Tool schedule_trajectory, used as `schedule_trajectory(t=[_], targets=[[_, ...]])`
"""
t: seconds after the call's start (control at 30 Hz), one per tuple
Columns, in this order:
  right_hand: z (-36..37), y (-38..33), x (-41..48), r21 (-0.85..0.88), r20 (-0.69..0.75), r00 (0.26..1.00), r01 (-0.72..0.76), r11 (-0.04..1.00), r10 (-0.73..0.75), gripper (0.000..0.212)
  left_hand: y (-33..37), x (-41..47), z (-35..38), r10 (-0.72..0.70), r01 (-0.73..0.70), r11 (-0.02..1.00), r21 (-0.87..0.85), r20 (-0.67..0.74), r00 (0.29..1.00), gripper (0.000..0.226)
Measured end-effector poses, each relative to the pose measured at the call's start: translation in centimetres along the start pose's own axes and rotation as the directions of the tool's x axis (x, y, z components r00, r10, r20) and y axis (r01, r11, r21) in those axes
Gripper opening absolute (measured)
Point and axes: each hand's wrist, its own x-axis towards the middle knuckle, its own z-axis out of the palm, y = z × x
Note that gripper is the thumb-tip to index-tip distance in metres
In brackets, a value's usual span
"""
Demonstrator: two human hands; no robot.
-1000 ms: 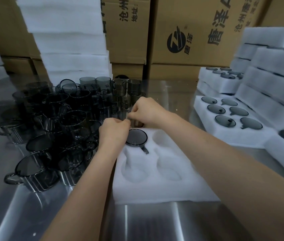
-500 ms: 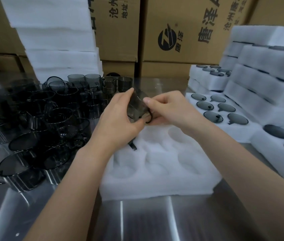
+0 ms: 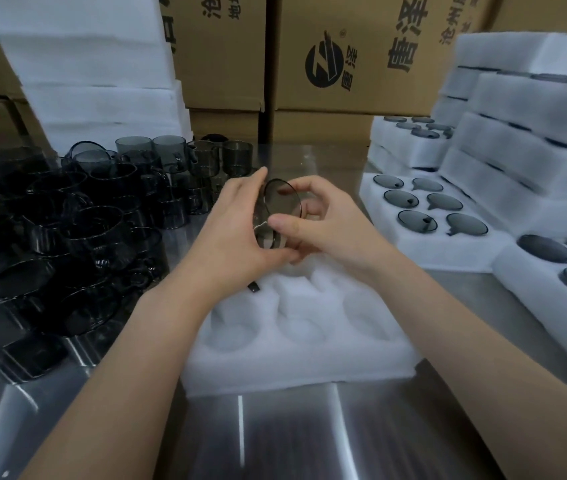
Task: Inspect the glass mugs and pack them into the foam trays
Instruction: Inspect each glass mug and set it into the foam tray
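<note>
Both hands hold one smoky grey glass mug (image 3: 280, 202) tilted on its side above the far end of a white foam tray (image 3: 296, 351). My left hand (image 3: 237, 230) wraps the mug's left side, and my right hand (image 3: 323, 223) pinches its rim from the right. The mug's mouth faces me. Several round pockets in the tray are bare. A dark handle (image 3: 253, 287) of a mug set in the tray shows under my left wrist. A crowd of grey mugs (image 3: 67, 230) stands on the steel table at the left.
Filled foam trays (image 3: 424, 244) with mugs lie at the right, more stacked behind them (image 3: 531, 109). A pile of white foam sheets (image 3: 95, 77) rises at the back left. Cardboard boxes (image 3: 355, 57) line the back. Steel tabletop (image 3: 275, 438) lies in front.
The mug came up from beside the tray into both hands and has been turned so its mouth now faces me. My view has shifted slightly left.
</note>
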Motion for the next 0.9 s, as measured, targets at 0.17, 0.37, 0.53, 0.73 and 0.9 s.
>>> schedule_trajectory(t=[0.17, 0.37, 0.53, 0.73, 0.9], targets=[[0.46, -0.05, -0.23, -0.078, -0.041, 0.997, 0.065, 0.995, -0.068, 0.044, -0.05, -0.05, 0.02, 0.032, -0.032, 0.999, -0.002, -0.038, 0.999, 0.096], [0.87, -0.12, -0.44, -0.151, -0.053, 0.988, 0.133, 0.979, -0.143, 0.043, 0.06, -0.06, 0.14, 0.107, -0.107, 0.994, 0.038, -0.005, 0.994, 0.087], [0.80, -0.13, -0.33, -0.150, -0.151, 0.981, 0.101, 0.984, -0.123, 0.032, 0.36, -0.18, 0.34, 0.168, -0.167, 0.985, 0.050, -0.020, 0.986, 0.084], [0.44, -0.41, -0.41, 0.018, -0.180, 0.980, 0.084, 0.996, -0.080, 0.023, 0.73, -0.26, 0.22, 0.204, -0.202, 0.979, 0.036, -0.046, 0.978, 0.078], [0.00, -0.50, -0.26, 0.220, -0.096, 0.995, -0.001, 0.975, 0.022, 0.023, 0.81, -0.36, 0.11, 0.154, -0.152, 0.988, 0.024, -0.101, 0.983, 0.081]])
